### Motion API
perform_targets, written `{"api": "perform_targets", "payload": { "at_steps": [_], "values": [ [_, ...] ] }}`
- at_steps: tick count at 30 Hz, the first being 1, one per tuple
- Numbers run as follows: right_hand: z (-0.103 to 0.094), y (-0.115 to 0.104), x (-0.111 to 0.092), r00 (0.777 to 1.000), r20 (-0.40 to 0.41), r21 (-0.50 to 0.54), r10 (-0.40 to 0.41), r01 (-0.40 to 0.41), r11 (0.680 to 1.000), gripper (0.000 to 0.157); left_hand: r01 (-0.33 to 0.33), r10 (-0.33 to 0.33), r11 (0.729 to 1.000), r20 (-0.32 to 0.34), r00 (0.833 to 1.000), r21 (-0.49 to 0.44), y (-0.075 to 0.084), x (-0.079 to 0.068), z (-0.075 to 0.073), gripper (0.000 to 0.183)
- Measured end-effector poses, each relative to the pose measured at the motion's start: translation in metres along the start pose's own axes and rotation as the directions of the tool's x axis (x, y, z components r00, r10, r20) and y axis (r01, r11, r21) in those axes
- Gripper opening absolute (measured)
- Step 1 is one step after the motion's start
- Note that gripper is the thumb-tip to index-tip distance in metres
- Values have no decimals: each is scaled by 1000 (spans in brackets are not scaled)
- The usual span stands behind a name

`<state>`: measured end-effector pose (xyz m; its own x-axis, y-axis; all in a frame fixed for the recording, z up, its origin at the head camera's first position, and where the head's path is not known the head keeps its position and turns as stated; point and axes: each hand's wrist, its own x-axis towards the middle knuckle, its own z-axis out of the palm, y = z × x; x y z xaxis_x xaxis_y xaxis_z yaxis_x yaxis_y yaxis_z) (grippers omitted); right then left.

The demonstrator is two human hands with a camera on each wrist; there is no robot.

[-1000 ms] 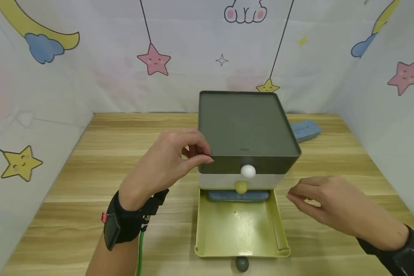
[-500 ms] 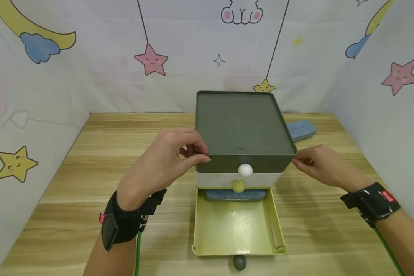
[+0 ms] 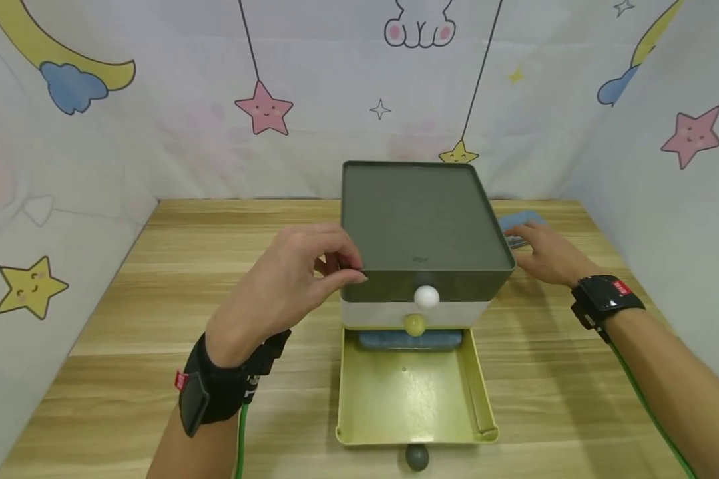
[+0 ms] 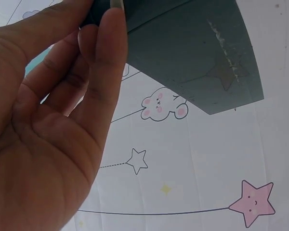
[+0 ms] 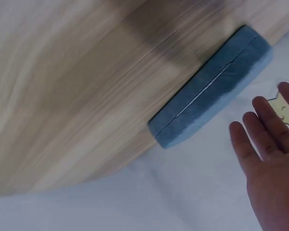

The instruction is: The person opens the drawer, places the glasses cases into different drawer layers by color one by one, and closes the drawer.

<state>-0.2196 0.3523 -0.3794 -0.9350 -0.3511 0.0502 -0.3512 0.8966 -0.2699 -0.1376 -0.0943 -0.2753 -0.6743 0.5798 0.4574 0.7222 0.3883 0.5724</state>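
Note:
A small desktop drawer organizer (image 3: 419, 213) with a dark green top stands on the wooden table. My left hand (image 3: 299, 279) pinches its front left top edge; the left wrist view shows thumb and fingers at the green corner. The lowest drawer (image 3: 401, 399), yellow-green, is pulled out, and a blue case (image 3: 410, 340) lies at its back, partly under the tier above. Beyond the organizer's right side lies another soft blue case (image 3: 522, 217) with a slit. My right hand (image 3: 548, 253) reaches toward it with extended fingers (image 5: 243, 144), apart from the case in the right wrist view.
A white knob (image 3: 427, 297) and a yellow knob (image 3: 415, 324) stick out of the shut upper tiers. The open drawer's dark knob (image 3: 417, 457) points toward me. Cloth walls with printed stars border the table (image 3: 245, 213) at the back and sides.
My right hand has moved forward from beside the open drawer, past the organizer's right front corner, to the blue case behind. The left hand keeps its grip in the same place.

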Motion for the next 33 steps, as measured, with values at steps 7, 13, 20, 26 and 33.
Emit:
{"api": "perform_targets", "payload": {
  "at_steps": [7,13,20,26,33],
  "values": [
    [9,19,13,989,148,5,10,-11,1000,69,-22,22,1000,-2,1000,-7,-1,0,0,12],
    [17,33,20,984,173,-34,36,-30,999,93,-22,22,1000,-2,1000,-15,-1,0,1,12],
    [26,46,29,988,144,-205,48,-17,979,83,-16,16,1000,-8,1000,-24,-1,-2,0,13],
    [28,49,35,990,136,-307,43,1,952,83,-12,12,1000,-4,1000,-18,-2,-3,0,11],
    [20,49,35,995,97,-336,-11,44,941,78,-12,12,1000,-3,1000,-8,-2,-1,-1,10]
  ]
}}
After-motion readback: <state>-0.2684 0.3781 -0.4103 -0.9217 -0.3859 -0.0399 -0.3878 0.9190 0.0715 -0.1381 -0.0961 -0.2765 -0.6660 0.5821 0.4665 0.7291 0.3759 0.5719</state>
